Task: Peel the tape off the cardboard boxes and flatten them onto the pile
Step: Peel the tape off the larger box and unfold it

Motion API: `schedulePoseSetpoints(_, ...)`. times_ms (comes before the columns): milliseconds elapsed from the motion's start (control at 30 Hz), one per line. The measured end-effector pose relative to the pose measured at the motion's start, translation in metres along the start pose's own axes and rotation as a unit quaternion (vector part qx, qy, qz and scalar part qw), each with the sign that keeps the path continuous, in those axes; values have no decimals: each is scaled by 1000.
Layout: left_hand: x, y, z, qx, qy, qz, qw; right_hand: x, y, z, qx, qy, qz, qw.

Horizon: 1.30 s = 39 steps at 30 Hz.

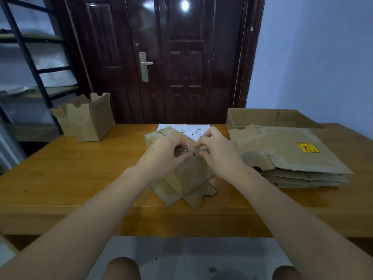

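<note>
Brown, scuffed cardboard box (182, 174) sits tilted on the wooden table (70, 174), flaps splayed, while the left hand (163, 153) and right hand (217, 152) pinch its clear tape (189, 151).

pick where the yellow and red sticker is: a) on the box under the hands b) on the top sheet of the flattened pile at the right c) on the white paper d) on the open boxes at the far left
b: the yellow and red sticker sits on the top sheet of the flattened pile at the right of the table, away from both hands.
</note>
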State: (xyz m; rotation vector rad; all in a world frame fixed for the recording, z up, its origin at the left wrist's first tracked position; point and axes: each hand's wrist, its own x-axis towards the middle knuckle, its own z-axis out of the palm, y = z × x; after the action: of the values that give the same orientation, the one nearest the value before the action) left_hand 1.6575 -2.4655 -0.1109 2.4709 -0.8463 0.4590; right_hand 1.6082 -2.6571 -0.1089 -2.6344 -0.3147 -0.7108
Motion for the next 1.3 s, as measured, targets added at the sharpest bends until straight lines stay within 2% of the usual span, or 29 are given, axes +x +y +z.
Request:
schedulePoseSetpoints(100, 5, 7, -1, -5, -6, -32, 999, 4, -13, -6, -173, -39, -57, 983)
schedulePoseSetpoints(167, 8, 11, 0, 14, -12, -39, 999, 5, -17, -7, -218, -57, -61, 972)
schedulePoseSetpoints(267, 10, 17, 3, 90, -27, -33, 995, 3, -17, -6, -222, -63, -65, 971)
schedulePoseSetpoints(333, 8, 19, 8, 170, -32, 0, 985, 2, -15, -2, -218, -65, -57, 972)
schedulePoseSetpoints(400, 5, 19, 12, 200, -26, 26, 979, 3, -15, -2, -180, -76, -26, 980)
schedulePoseSetpoints(467, 3, 19, 14, 203, -18, 29, 979, 4, -14, -4, -157, -93, -26, 983)
schedulePoseSetpoints(633, 3, 19, 17, 214, -1, 54, 975, 6, -16, -14, -219, -92, -57, 970)
schedulePoseSetpoints(800, 3, 17, 10, 131, -11, 32, 991, 4, -7, -18, -261, -68, -103, 957)
schedulePoseSetpoints(900, 4, 15, 4, 126, -11, 22, 992, 6, 7, -12, -202, -61, -93, 973)
schedulePoseSetpoints(1033, 0, 18, 6, 164, 22, 34, 986, 6, 19, -8, -10, -71, -45, 996)
schedulePoseSetpoints(1133, -1, 19, 12, 158, 20, 30, 987, 6, 23, -9, -9, -96, -64, 993)
schedulePoseSetpoints(1300, -3, 17, 23, 124, 51, 28, 991, 12, 24, -7, 36, -76, -41, 996)
